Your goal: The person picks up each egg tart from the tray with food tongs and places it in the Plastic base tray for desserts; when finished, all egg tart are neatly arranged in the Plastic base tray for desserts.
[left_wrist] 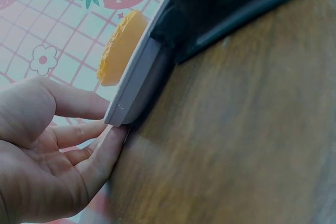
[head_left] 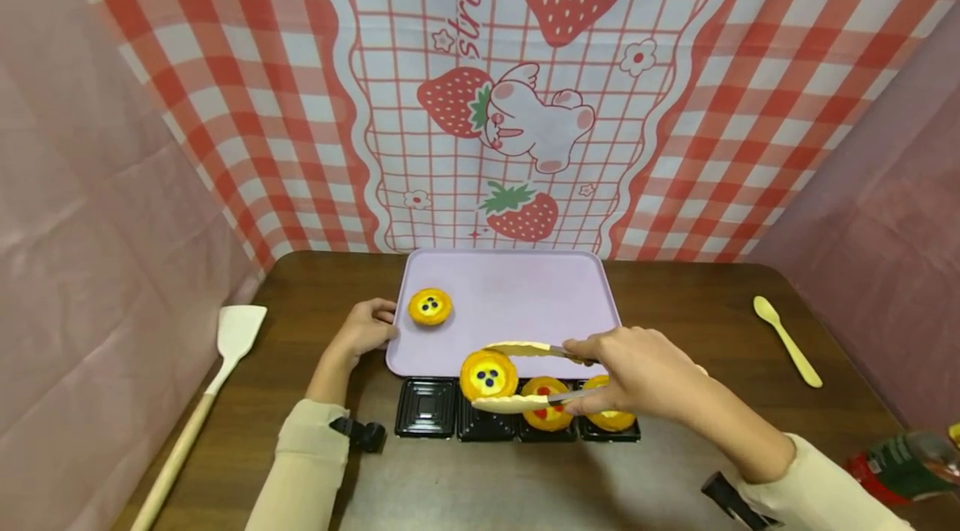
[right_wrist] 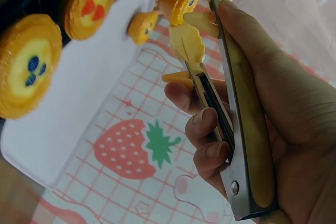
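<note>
My left hand [head_left: 366, 328] pinches the left edge of a pale purple tray [head_left: 525, 298]; the left wrist view shows thumb and fingers on both sides of its rim [left_wrist: 137, 85]. One blueberry-topped egg tart [head_left: 430, 308] sits on the tray's left part. With my right hand [head_left: 641, 368] I grip yellow-tipped metal tongs [right_wrist: 247, 129]. Between the tong tips is a second blueberry tart [head_left: 488, 377], over the second compartment of a black plastic container [head_left: 426, 408]. A red-topped tart [head_left: 543, 421] and another blueberry tart [right_wrist: 31, 72] sit in the container's right compartments, partly covered by the tongs and hand in the head view.
A white spatula [head_left: 240, 331] with a long wooden handle lies along the left side of the wooden table [head_left: 315, 281]. At right lies a pale yellow spoon [head_left: 787, 343]. A bottle [head_left: 903, 464] stands at the lower right. Patterned cloth [head_left: 487, 206] hangs behind.
</note>
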Available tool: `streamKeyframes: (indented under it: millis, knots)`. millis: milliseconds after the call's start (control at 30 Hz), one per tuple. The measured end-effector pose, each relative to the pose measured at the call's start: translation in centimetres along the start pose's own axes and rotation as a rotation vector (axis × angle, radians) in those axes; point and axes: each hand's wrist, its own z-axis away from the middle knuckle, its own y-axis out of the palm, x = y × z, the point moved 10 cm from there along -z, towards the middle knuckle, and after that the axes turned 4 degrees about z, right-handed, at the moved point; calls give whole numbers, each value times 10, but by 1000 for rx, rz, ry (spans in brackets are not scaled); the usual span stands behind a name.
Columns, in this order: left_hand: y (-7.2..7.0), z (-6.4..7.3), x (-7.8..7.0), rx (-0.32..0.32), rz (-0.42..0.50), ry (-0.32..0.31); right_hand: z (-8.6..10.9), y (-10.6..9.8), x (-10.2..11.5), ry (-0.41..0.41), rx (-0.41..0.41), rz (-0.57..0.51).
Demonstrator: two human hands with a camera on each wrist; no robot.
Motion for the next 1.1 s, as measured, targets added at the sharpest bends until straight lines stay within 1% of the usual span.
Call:
streamKeyframes:
  millis: [167, 267, 500, 567, 800, 1100]
  knots:
    - [0, 0, -1, -2, 6, 3, -3, 18, 3, -8, 36, -27]
    - [-1, -1, -1, -4, 10, 7, -5, 25, 3, -7, 53, -37]
    - [1, -1, 0, -2, 15, 1, -6, 32, 1, 9, 63, -35]
    - [2, 0, -1, 1, 14, 6, -6, 35, 1, 10, 73, -40]
    - [6, -1, 2, 7, 32, 5, -6, 45, 0, 21, 109, -46]
    - [1, -2, 0, -4, 31, 13, -8, 48, -3, 34, 115, -44]
